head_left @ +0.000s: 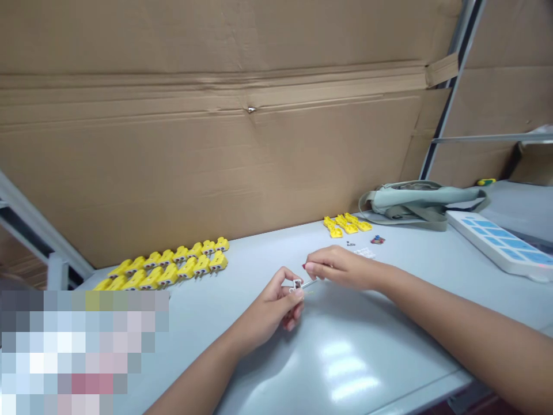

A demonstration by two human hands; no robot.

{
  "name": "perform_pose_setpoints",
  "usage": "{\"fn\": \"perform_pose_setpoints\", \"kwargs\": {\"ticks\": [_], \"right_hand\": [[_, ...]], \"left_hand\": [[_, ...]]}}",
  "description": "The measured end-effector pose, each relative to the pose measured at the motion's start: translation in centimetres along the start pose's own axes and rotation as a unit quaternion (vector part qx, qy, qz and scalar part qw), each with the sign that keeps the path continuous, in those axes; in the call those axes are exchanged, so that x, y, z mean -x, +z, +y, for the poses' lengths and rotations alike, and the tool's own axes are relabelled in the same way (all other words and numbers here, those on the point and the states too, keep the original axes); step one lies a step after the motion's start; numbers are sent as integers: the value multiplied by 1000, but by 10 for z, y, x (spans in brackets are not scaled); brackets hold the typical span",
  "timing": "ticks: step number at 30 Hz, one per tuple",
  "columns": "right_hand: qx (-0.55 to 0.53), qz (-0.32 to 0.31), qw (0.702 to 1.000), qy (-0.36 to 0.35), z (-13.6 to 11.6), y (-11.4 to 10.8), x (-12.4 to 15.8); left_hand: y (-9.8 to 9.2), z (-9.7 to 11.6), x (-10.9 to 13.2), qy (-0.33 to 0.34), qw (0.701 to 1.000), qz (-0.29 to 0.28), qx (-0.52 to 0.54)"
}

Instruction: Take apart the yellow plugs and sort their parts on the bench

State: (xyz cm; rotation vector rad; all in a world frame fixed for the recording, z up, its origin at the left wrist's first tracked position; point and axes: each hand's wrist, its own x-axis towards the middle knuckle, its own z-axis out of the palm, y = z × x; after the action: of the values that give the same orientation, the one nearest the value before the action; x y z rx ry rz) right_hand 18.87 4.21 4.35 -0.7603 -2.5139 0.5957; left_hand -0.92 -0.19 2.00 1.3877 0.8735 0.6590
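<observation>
Between the thumb and fingers of my left hand (279, 302) is a small white plastic piece (296, 284) with a squarish frame, partly covered by the fingertips. My right hand (337, 268) is closed beside it, to the right. A thin metal-shafted tool (309, 283) runs from under my right hand to the white piece; its handle is hidden in the grip. At the right fingertips shows a red bit (304, 266), too small to name. Fine yellowish strands (309, 292) show just below the shaft. Both hands are just above the table.
Two rows of yellow plugs (151, 278) stand on the table (242, 259) at left. Yellow shells (345, 223), small metal bits (350, 243), red and blue pieces (377, 240) and white parts (365, 252) lie beyond my right hand. A pale green bag (406, 200) and white-blue case (501, 245) are at right. Cardboard (259, 167) walls the back.
</observation>
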Motion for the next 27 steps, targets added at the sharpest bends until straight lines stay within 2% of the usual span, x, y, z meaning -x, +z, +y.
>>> {"fn": "perform_pose_setpoints", "kwargs": {"ticks": [4,6,8,10,14,17,20,25,27], "right_hand": [[82,52,993,69,27,-40,11],[126,63,977,160,48,-65,25],[150,50,946,283,69,-87,42],[172,38,910,376,87,-104,59],[138,29,859,493,108,-115,81],[121,36,839,529,117,-112,86],[95,54,834,541,124,-106,85],[117,46,842,525,127,-100,83],[158,46,855,493,124,-101,82]], "left_hand": [[-4,-2,-1,-7,1000,-5,0],[-5,-4,-2,-6,1000,-16,3],[-5,-5,-2,-4,1000,-24,4],[-4,-6,-2,-5,1000,-29,1],[-3,-6,-1,-6,999,-32,-12],[-3,-6,-1,-3,999,-28,-14],[-3,-7,-1,0,999,-30,-16],[-2,-4,0,-12,999,-35,-23],[0,-2,0,-13,999,-35,-27]]}}
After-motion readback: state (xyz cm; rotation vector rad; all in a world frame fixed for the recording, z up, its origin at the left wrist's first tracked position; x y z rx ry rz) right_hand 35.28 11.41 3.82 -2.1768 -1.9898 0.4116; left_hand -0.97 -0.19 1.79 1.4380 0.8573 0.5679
